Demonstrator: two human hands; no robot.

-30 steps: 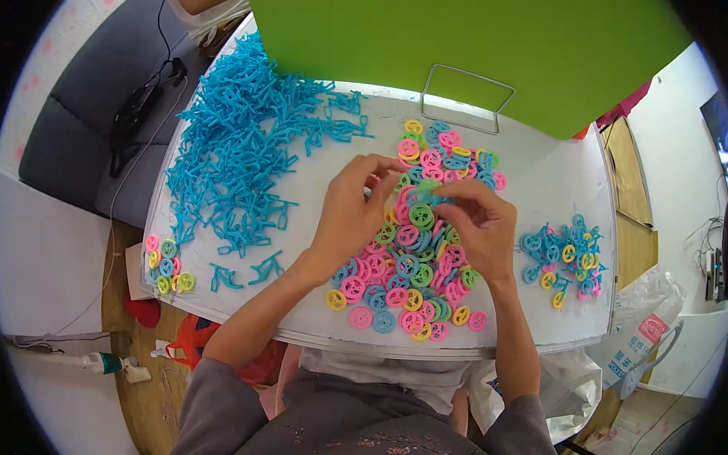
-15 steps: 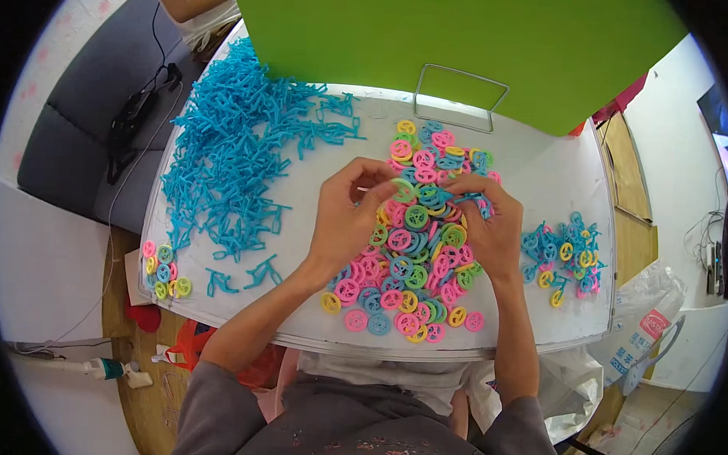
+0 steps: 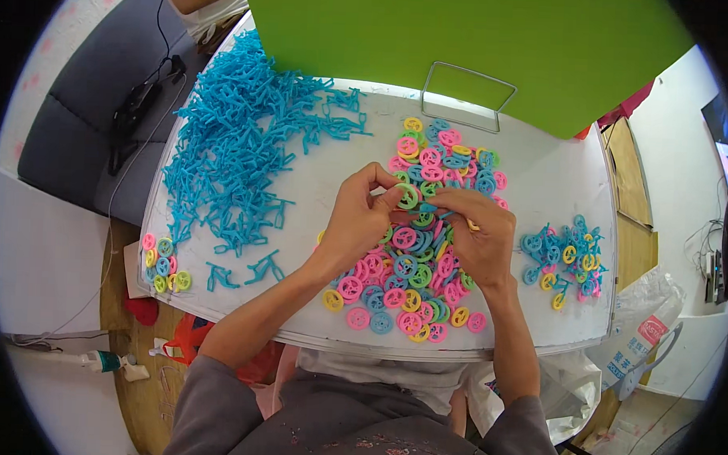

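Over the middle of the table, my left hand (image 3: 363, 211) pinches a light green toy wheel (image 3: 407, 198) between thumb and fingertips. My right hand (image 3: 484, 232) is closed on a small blue plastic frame (image 3: 430, 206), mostly hidden by the fingers, and its end meets or nearly meets the green wheel. A bit of yellow shows at the right palm; I cannot tell what it belongs to. Beneath both hands spreads a heap of toy wheels (image 3: 400, 265) in pink, blue, green and yellow.
A large pile of blue plastic frames (image 3: 231, 135) covers the table's left side. Frames fitted with wheels (image 3: 567, 255) lie at the right. Several wheels (image 3: 166, 269) sit by the left edge. A green panel (image 3: 466, 54) with a wire stand (image 3: 469, 95) rises at the back.
My right hand has turned and moved left, bringing the blue frame up to the green wheel. The left hand has shifted slightly right, still holding the wheel.
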